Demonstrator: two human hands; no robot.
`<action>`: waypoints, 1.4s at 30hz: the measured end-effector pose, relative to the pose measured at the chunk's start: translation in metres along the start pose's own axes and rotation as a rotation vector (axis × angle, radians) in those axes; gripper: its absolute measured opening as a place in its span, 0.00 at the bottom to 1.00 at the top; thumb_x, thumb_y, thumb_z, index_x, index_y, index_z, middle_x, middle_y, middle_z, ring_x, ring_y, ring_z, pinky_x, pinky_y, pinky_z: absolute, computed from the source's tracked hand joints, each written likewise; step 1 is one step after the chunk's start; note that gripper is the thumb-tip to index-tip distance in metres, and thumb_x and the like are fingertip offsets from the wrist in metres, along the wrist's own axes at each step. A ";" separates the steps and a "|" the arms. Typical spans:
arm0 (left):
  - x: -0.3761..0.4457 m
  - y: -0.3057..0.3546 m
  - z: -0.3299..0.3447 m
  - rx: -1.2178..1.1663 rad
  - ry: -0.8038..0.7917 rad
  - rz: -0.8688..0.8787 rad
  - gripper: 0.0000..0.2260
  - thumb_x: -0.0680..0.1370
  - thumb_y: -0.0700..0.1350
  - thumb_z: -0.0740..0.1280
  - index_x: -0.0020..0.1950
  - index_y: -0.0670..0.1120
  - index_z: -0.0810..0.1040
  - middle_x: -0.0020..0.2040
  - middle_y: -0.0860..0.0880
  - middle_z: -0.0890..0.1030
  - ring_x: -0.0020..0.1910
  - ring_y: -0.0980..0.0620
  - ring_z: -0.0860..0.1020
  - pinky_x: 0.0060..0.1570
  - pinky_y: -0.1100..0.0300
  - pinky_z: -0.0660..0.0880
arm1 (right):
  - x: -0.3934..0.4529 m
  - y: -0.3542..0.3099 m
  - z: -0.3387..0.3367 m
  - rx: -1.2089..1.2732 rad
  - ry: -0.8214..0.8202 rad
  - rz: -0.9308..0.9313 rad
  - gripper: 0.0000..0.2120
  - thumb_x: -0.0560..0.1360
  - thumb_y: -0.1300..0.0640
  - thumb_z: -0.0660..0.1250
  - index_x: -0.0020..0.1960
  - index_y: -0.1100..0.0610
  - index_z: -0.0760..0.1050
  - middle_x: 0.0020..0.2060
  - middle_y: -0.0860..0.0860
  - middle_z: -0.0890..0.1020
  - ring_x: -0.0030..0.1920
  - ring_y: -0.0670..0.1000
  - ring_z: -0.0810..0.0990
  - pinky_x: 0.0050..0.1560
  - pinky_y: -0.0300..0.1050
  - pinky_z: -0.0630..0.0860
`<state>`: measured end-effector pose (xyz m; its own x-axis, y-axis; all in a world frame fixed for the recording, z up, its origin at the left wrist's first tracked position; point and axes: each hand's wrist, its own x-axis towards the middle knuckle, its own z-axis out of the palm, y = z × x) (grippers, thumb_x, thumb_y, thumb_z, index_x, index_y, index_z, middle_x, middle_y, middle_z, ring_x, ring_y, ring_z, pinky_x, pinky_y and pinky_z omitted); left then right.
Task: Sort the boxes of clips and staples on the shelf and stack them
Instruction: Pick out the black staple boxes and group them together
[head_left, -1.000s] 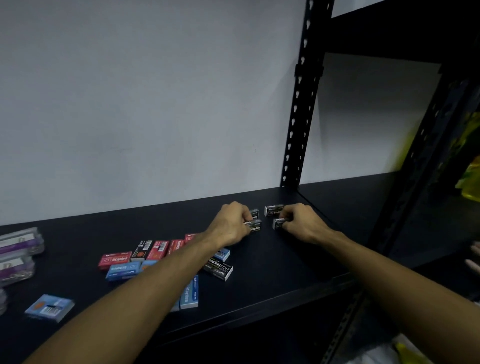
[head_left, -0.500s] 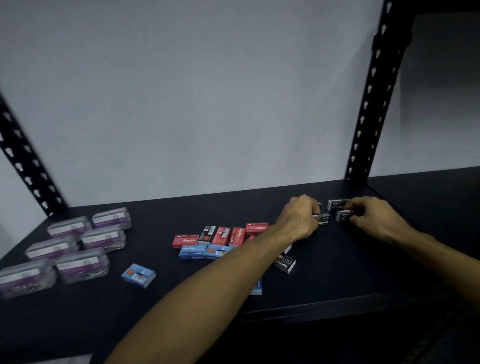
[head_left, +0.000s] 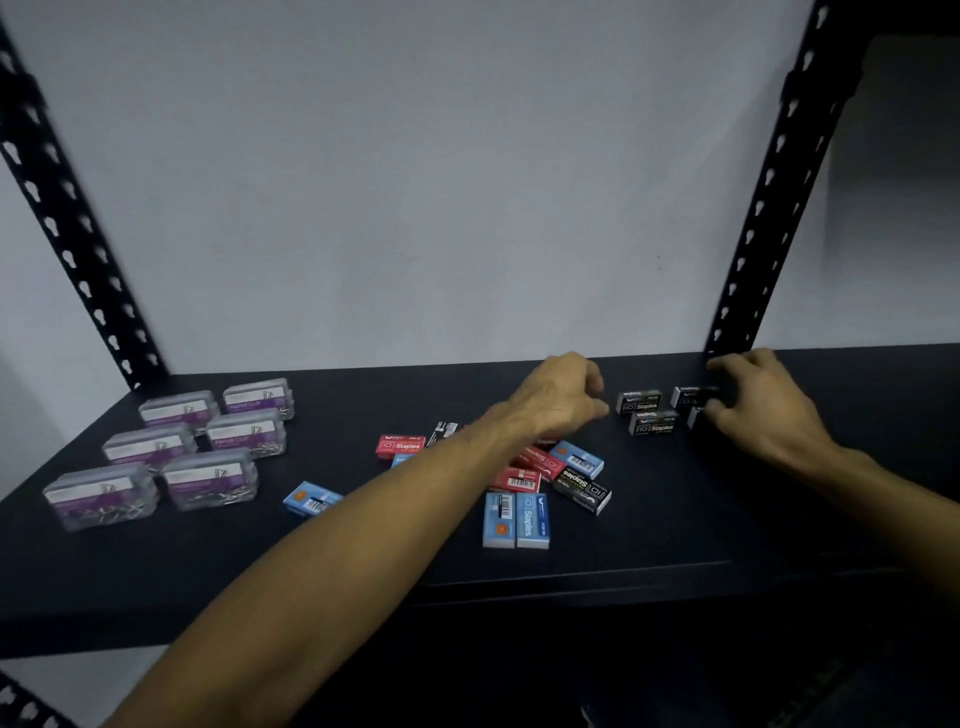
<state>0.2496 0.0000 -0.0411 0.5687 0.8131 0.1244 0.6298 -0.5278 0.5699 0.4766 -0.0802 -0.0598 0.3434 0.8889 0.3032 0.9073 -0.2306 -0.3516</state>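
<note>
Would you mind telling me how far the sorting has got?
Done: the paper clip boxes sit grouped at the left. In hand: black staple boxes are gathered at the right, where the right hand touches more; the left hand holds nothing. Left: the red and blue boxes lie mixed, and nothing is stacked.

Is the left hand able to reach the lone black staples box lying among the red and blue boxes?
Probably yes: the left hand hovers just behind the black staples box, holding nothing, with nothing lying on the box.

Black shelf (head_left: 675, 519) holds red (head_left: 400, 446), blue (head_left: 532, 521) and black staple boxes (head_left: 638, 401); clip boxes (head_left: 208, 475) seem clear with purple labels.
</note>
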 end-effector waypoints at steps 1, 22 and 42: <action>-0.004 -0.006 -0.008 -0.003 -0.015 -0.011 0.14 0.77 0.46 0.71 0.62 0.43 0.79 0.57 0.47 0.81 0.48 0.53 0.77 0.54 0.59 0.74 | 0.000 -0.006 0.000 0.004 0.009 -0.022 0.24 0.76 0.55 0.69 0.71 0.55 0.70 0.67 0.55 0.69 0.62 0.57 0.74 0.59 0.56 0.75; -0.086 -0.115 -0.066 0.071 0.002 -0.196 0.16 0.78 0.50 0.70 0.64 0.47 0.77 0.57 0.49 0.80 0.53 0.54 0.77 0.49 0.61 0.73 | -0.053 -0.129 0.027 -0.008 -0.322 -0.315 0.08 0.79 0.49 0.65 0.53 0.52 0.78 0.46 0.47 0.82 0.45 0.46 0.80 0.49 0.49 0.80; -0.070 -0.109 -0.060 0.176 -0.057 -0.283 0.15 0.77 0.50 0.70 0.61 0.46 0.76 0.56 0.48 0.81 0.50 0.53 0.79 0.49 0.58 0.77 | -0.058 -0.124 0.007 -0.121 -0.562 -0.223 0.16 0.71 0.43 0.75 0.46 0.54 0.76 0.46 0.49 0.82 0.44 0.47 0.79 0.39 0.42 0.75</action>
<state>0.1094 0.0152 -0.0628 0.3833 0.9212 -0.0670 0.8459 -0.3210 0.4260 0.3421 -0.1005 -0.0397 -0.0087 0.9859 -0.1670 0.9750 -0.0287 -0.2204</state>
